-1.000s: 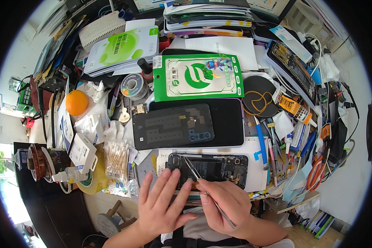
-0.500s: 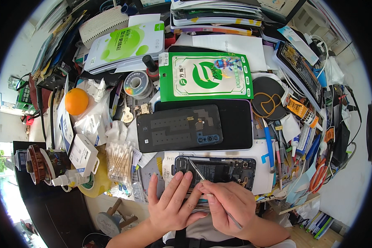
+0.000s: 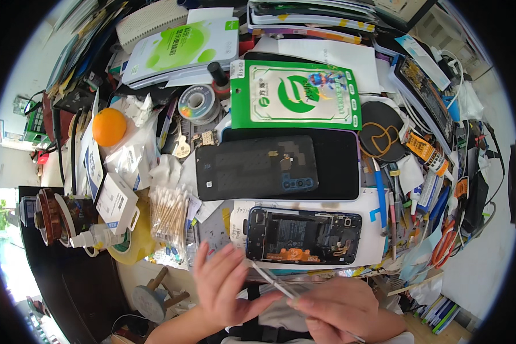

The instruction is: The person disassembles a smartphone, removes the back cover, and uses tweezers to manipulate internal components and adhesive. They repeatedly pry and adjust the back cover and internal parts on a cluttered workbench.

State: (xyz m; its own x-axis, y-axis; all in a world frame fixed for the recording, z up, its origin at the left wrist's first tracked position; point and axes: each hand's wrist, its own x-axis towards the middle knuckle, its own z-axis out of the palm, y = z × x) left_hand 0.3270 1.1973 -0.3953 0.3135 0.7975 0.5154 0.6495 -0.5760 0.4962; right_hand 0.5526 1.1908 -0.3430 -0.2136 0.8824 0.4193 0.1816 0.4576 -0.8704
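My right hand is closed on metal tweezers, whose tips point up and left, just off the near edge of an opened phone. That phone lies face down on white paper, its dark battery, an orange flex cable and small boards exposed. To the left, my left hand is held up with fingers stretched out and slightly blurred, nothing in it. Beyond the opened phone, a dark phone back cover with a camera cutout rests on a black screen panel.
A green packet lies behind the panel. Left stand cotton swabs, a solder spool, an orange and a small white box. Right are a blue-handled tool, a black round pad and red-handled scissors.
Both hands have drawn back from the opened phone toward my body. The tweezers have left the phone's upper left area, and the left fingers no longer rest on it. The view has shifted slightly.
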